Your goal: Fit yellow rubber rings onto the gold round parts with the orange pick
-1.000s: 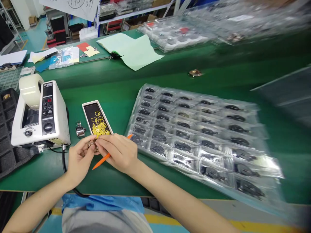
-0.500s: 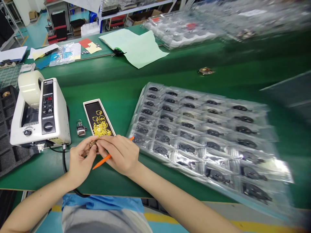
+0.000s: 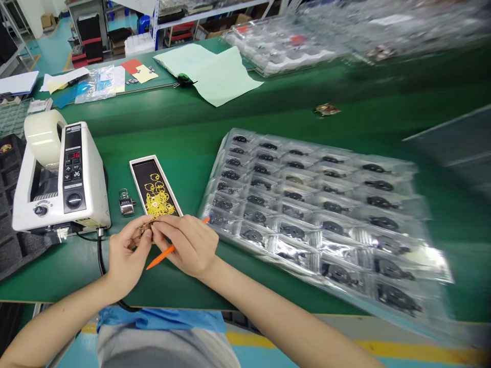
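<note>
Still, left hand (image 3: 128, 258) and right hand (image 3: 187, 245) stay together on a small gold-coloured part (image 3: 146, 228) beside the black tray (image 3: 142, 159).

Orange pick (image 3: 163, 254) in right hand (image 3: 187, 244), brass part (image 3: 146, 228) in left hand (image 3: 128, 260)

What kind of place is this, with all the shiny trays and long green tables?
It looks like a factory workshop where small parts are handled by hand. You can see a long green workbench, a clear plastic tray of small black parts, and a tape dispenser.
</note>
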{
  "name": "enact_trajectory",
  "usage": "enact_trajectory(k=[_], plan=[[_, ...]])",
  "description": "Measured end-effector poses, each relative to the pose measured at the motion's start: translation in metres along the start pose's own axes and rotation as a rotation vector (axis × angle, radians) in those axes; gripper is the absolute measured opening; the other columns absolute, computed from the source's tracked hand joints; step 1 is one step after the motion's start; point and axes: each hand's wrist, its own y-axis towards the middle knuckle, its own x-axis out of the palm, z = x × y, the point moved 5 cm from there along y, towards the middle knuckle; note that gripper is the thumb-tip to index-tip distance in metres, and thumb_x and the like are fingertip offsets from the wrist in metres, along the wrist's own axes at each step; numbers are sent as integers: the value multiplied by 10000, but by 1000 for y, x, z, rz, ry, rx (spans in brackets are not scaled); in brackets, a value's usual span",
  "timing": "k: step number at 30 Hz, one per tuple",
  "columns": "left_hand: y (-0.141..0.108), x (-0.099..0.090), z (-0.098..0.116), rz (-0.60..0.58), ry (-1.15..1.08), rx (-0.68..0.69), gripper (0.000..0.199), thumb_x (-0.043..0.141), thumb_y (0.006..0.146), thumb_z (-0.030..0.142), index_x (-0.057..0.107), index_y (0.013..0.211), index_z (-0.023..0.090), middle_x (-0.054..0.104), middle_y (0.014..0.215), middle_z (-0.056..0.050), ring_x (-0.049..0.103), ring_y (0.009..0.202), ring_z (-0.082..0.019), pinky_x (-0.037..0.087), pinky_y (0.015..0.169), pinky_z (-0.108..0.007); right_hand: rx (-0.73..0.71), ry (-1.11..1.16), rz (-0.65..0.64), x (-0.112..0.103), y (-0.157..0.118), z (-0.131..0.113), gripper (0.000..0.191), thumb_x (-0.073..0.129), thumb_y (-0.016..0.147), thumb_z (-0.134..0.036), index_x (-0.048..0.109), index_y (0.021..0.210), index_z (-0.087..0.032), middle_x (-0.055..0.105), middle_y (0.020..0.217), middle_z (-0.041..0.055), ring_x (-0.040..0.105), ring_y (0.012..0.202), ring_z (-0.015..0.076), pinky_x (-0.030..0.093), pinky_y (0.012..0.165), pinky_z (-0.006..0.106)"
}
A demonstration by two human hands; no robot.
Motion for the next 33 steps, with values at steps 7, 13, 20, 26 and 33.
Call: enact_trajectory(k=[7,13,20,26,33], plan=[[12,-1,-7,-63,-204,-203,276,744,722,361,554,792,174,669,575,34,645,486,-124,553,524,-229,295,240,-84,-4,3,16,126,590,866,-206,505,959,-214,653,778,37,592,604,136,424,482,231],[16,-4,-2,-152,-208,-258,278,767,696,337,562,717,151,684,607,5,634,480,-104,463,458,-171,549,582,-435,-7,10,38,86,452,954,-227,525,910,-215,566,715,-17,461,515,92,387,494,216],[16,-1,5,-295,-203,-282,250,774,648,259,551,625,148,597,535,39,583,467,-80,448,474,-173,358,834,-746,0,11,21,137,388,984,-213,484,887,-214,591,777,-2,532,643,110,405,592,216],[15,-3,4,-298,-156,-247,280,760,640,235,494,589,162,535,531,59,491,395,-50,367,385,-159,344,816,-755,4,6,14,191,348,990,-226,442,824,-216,529,729,-10,475,614,116,362,586,230],[16,-5,0,-265,-155,-277,270,795,632,259,550,624,144,532,513,54,423,362,-34,303,357,-158,510,869,-793,8,3,15,294,289,993,-258,344,706,-223,383,628,-49,368,556,110,314,552,231]])
